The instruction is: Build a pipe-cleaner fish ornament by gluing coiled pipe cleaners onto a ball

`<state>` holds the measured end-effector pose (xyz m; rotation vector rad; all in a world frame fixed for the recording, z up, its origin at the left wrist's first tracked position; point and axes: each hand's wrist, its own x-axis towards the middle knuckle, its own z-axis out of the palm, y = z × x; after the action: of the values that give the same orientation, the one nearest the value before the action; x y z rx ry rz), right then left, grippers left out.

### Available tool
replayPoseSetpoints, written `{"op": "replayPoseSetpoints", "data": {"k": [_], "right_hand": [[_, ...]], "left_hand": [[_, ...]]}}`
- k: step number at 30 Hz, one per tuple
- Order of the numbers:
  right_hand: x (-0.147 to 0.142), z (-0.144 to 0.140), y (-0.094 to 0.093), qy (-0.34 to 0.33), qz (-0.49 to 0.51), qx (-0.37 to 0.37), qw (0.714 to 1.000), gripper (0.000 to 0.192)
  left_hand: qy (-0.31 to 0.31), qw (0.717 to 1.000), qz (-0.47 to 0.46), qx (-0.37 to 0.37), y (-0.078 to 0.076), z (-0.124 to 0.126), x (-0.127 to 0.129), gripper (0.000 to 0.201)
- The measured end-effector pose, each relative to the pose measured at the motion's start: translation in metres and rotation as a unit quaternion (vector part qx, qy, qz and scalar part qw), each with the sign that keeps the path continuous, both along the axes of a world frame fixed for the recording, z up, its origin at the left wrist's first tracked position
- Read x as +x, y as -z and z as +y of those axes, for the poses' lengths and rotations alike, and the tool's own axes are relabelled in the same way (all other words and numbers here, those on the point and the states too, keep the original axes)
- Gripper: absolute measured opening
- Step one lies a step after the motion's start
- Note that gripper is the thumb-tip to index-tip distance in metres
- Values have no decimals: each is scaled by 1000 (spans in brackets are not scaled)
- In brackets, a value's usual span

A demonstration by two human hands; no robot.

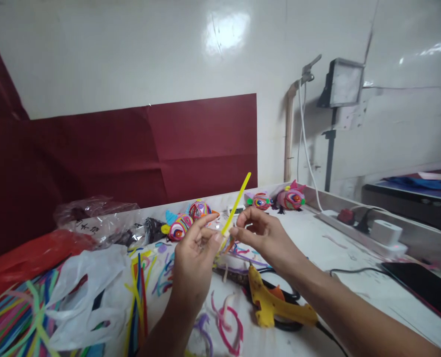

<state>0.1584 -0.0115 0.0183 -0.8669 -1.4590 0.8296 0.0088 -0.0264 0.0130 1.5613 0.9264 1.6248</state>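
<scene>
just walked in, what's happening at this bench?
A person holds a yellow pipe cleaner between both hands above a white table, its free end pointing up. The left hand and the right hand pinch it at its lower end. Below lies a yellow glue gun. Loose pipe cleaners lie to the left, and colourful finished figures sit behind the hands.

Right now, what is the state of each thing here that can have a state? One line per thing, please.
left hand: raised, grip pinched on the yellow pipe cleaner
right hand: raised, fingertips on the same stem
yellow pipe cleaner: held, tilted up to the right
yellow glue gun: lying flat, untouched
power strip: white adapter plugged in
lamp panel: appears unlit
</scene>
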Motion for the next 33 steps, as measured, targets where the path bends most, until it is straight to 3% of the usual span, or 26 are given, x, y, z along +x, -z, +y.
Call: {"op": "replayPoseSetpoints", "data": {"k": [8,19,28,33], "right_hand": [[-3,-1,0,-10,17,-9,1000,22],[-8,3,8,25,-17,14,999,14],[-11,7,15,35,-29,-11,999,15],[-12,16,25,44,-18,-10,999,16]], "left_hand": [[-14,999,38,11,5,3,0,35],[-40,998,42,22,10,5,2,36],[-99,994,48,20,10,3,8,43],[-76,996,39,1,17,10,7,35]]}}
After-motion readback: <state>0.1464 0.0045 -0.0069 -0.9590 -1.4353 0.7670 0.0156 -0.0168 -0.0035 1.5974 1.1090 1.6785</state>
